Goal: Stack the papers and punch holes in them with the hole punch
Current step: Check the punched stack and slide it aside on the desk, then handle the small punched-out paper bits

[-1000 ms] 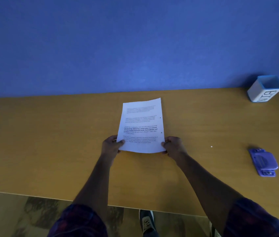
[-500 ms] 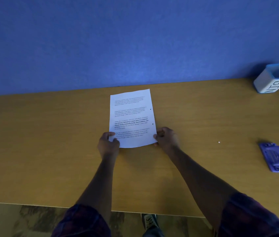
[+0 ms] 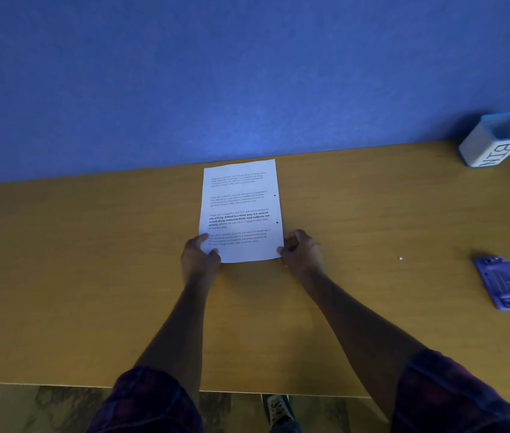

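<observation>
A white stack of printed papers (image 3: pixel 240 207) lies flat on the wooden desk (image 3: pixel 91 276), its far edge at the blue wall. Two small dark holes show along its right edge. My left hand (image 3: pixel 200 254) grips the stack's near left corner, thumb on top. My right hand (image 3: pixel 301 250) holds the near right corner with fingers curled at the edge. The purple hole punch (image 3: pixel 504 282) lies on the desk far to the right, apart from both hands.
A white and blue cup marked BIN (image 3: pixel 494 140) stands at the back right against the blue wall (image 3: pixel 247 73). A tiny white paper dot (image 3: pixel 400 258) lies between the papers and the punch. The desk's front edge runs below my forearms.
Both hands have slid the papers away from me until the far edge reached the wall. The hole punch has stayed where it was.
</observation>
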A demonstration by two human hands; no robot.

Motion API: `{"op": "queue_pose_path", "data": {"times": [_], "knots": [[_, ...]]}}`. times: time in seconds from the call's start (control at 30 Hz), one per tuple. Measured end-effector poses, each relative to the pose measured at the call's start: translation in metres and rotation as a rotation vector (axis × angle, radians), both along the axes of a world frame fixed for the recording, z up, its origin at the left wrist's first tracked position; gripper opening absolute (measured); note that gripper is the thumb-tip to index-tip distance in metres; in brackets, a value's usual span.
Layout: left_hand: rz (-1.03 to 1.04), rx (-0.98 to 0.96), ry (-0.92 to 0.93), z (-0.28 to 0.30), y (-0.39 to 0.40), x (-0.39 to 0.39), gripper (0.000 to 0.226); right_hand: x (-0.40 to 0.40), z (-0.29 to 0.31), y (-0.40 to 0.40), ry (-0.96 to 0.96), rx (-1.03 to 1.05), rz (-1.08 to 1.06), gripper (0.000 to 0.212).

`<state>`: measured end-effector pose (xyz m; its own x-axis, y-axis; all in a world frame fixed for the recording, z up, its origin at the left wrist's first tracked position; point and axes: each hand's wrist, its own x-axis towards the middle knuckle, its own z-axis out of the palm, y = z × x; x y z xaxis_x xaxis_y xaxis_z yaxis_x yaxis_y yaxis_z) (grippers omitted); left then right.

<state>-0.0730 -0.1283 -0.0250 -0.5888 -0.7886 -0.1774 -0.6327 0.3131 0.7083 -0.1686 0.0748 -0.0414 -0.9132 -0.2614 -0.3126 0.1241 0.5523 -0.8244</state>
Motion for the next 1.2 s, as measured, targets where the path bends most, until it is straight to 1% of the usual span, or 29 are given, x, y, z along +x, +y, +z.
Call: {"op": "queue_pose_path", "data": {"times": [0.1, 0.2, 0.33, 0.4, 0.47, 0.53, 0.6, 0.67, 0.77, 0.9, 1.0, 1.07, 1.2], "knots": [[-0.044, 0.004, -0.021, -0.001, -0.002, 0.0, 0.056, 0.001, 0.001, 0.0, 0.05, 0.035, 0.011, 0.023], [-0.105, -0.016, -0.045, -0.001, 0.0, 0.002, 0.069, 0.003, 0.003, 0.001, 0.144, 0.093, 0.034, 0.025], [-0.185, -0.252, -0.225, 0.002, 0.009, 0.009, 0.08, 0.007, 0.009, 0.004, 0.263, 0.207, 0.136, 0.038], [-0.216, -0.341, -0.257, 0.0, 0.015, 0.013, 0.081, 0.008, 0.009, 0.008, 0.347, 0.24, 0.212, 0.039], [-0.244, -0.389, -0.26, -0.004, 0.02, 0.017, 0.076, 0.008, 0.005, 0.012, 0.423, 0.284, 0.314, 0.038], [-0.268, -0.409, -0.274, -0.006, 0.023, 0.018, 0.066, 0.008, 0.003, 0.015, 0.462, 0.356, 0.396, 0.035], [-0.288, -0.403, -0.299, -0.007, 0.027, 0.016, 0.059, 0.008, 0.003, 0.017, 0.496, 0.415, 0.456, 0.038], [-0.3, -0.398, -0.323, -0.005, 0.03, 0.014, 0.056, 0.008, 0.006, 0.018, 0.506, 0.446, 0.508, 0.042], [-0.326, -0.442, -0.372, -0.001, 0.034, 0.013, 0.056, 0.008, 0.01, 0.024, 0.5, 0.451, 0.576, 0.046], [-0.427, -0.552, -0.361, 0.003, 0.051, 0.016, 0.054, 0.012, 0.015, 0.044, 0.556, 0.37, 0.556, 0.045], [-0.532, -0.59, -0.289, 0.004, 0.077, 0.015, 0.044, 0.015, 0.019, 0.066, 0.61, 0.368, 0.527, 0.034], [-0.594, -0.6, -0.229, 0.005, 0.096, 0.013, 0.037, 0.017, 0.022, 0.083, 0.629, 0.382, 0.516, 0.031], [-0.686, -0.586, -0.124, 0.015, 0.142, 0.003, 0.024, 0.021, 0.027, 0.116, 0.679, 0.393, 0.48, 0.043]]}}
